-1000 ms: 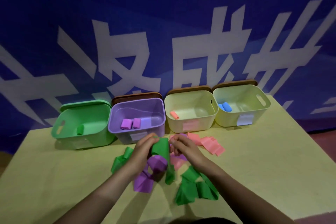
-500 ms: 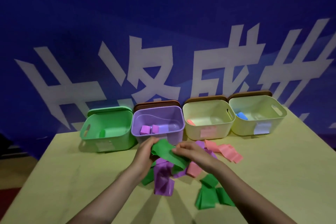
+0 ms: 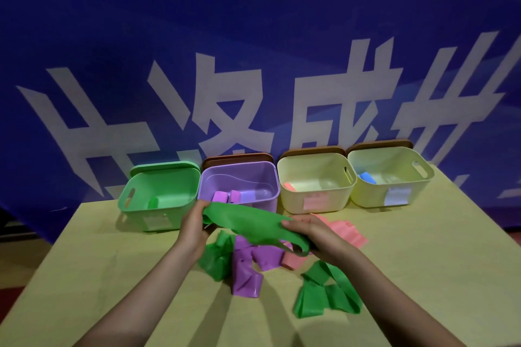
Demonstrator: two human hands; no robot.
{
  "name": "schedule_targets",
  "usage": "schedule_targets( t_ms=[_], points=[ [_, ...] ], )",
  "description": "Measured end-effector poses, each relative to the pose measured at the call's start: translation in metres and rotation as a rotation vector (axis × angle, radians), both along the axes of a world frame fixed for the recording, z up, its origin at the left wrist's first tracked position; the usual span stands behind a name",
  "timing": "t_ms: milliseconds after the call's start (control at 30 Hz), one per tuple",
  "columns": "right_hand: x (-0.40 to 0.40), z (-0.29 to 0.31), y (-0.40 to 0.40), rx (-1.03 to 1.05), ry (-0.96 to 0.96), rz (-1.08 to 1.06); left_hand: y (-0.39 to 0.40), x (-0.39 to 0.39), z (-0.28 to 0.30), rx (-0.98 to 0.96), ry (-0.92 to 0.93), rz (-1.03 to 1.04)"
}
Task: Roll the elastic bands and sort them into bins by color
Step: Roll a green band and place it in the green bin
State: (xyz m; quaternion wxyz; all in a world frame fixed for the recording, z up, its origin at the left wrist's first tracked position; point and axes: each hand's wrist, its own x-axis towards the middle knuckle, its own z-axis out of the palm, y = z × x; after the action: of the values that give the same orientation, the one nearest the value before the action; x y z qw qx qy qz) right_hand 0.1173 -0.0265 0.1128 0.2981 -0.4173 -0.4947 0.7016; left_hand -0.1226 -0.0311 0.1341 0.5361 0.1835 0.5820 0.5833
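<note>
A green elastic band (image 3: 248, 221) is stretched flat between my hands above the table. My left hand (image 3: 194, 227) pinches its left end; my right hand (image 3: 315, 234) grips its right end. Beneath lie loose bands: green (image 3: 215, 258), purple (image 3: 245, 270), pink (image 3: 346, 231) and another green (image 3: 324, 294). At the back stand four bins: green bin (image 3: 160, 215) with one green roll, purple bin (image 3: 239, 172) with purple rolls, a cream bin (image 3: 315, 205) with a pink roll (image 3: 289, 186), and a cream bin (image 3: 392, 201) with a blue roll (image 3: 366, 177).
The yellow-green table (image 3: 423, 276) ends at a blue banner wall behind the bins. Lids lean behind each bin. Floor drops off past the table's left and right edges.
My hands moved apart and pulled the green band from a bunched clump into a long flat strip. The camera view shifted, so the bins sit further right.
</note>
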Motion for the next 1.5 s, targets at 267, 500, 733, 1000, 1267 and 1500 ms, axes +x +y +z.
schedule_targets(
  t_ms=[267, 500, 733, 1000, 1267, 1500],
  points=[
    [0.024, 0.029, 0.013, -0.090, 0.502, -0.025, 0.009, 0.023, -0.026, -0.182, 0.132, -0.151],
    [0.043, 0.056, 0.027, 0.161, 0.271, -0.026, 0.012, 0.079, -0.019, -0.063, 0.525, -0.317],
    [0.071, 0.065, 0.034, 0.295, 0.033, -0.131, -0.004, 0.148, 0.014, 0.349, 0.579, -0.207],
    [0.103, 0.065, 0.047, 0.236, -0.037, -0.201, -0.013, 0.211, 0.019, 0.506, 0.525, -0.207],
    [0.102, 0.057, 0.044, 0.152, 0.002, -0.086, -0.012, 0.203, 0.017, 0.522, 0.750, -0.179],
    [0.067, 0.063, 0.038, 0.106, 0.036, 0.038, -0.019, 0.159, 0.014, 0.478, 0.840, -0.154]
  ],
)
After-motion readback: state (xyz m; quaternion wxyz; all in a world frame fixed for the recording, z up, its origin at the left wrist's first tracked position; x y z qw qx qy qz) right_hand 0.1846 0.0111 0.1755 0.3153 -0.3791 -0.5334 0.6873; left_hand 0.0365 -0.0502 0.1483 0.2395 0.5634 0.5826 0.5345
